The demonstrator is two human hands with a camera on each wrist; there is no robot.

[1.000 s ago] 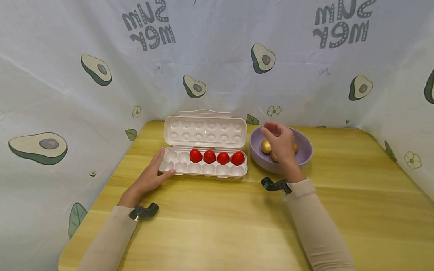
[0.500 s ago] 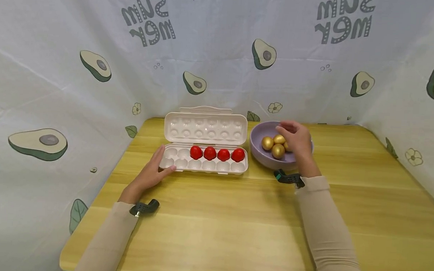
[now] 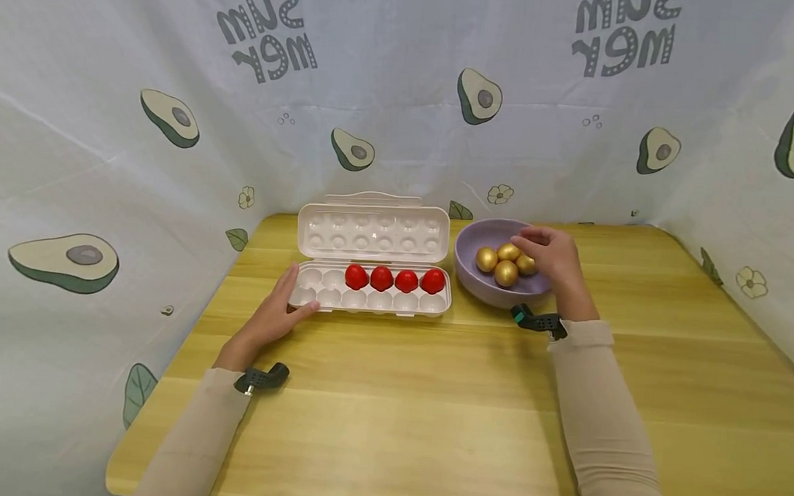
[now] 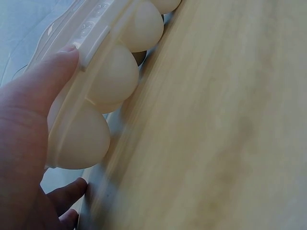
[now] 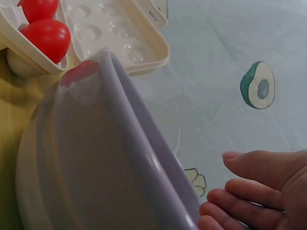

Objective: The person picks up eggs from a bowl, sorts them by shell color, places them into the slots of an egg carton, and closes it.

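Observation:
A pale plastic egg carton [image 3: 369,307] lies with its lid [image 3: 374,232] raised at the back. Several red eggs [image 3: 381,278] sit side by side in its rear row. My left hand [image 3: 276,313] holds the carton's left end, thumb on the front rim and fingers along the side. To the right stands a purple bowl [image 3: 494,289] with several golden eggs [image 3: 506,273] in it. Over the bowl's right rim hovers my right hand [image 3: 557,262], thumb apart from loosely bent fingers. The right wrist view shows no egg in that hand [image 5: 259,191].
Bowl and carton stand close together toward the back of the wooden table [image 3: 391,408]. A white curtain [image 3: 401,117] printed with avocados rises behind the table and along both sides. A dark wrist camera [image 3: 262,378] sits on each wrist.
My right hand has moved rightward from above the middle of the bowl to its right rim, uncovering the golden eggs. The left hand stays at the carton.

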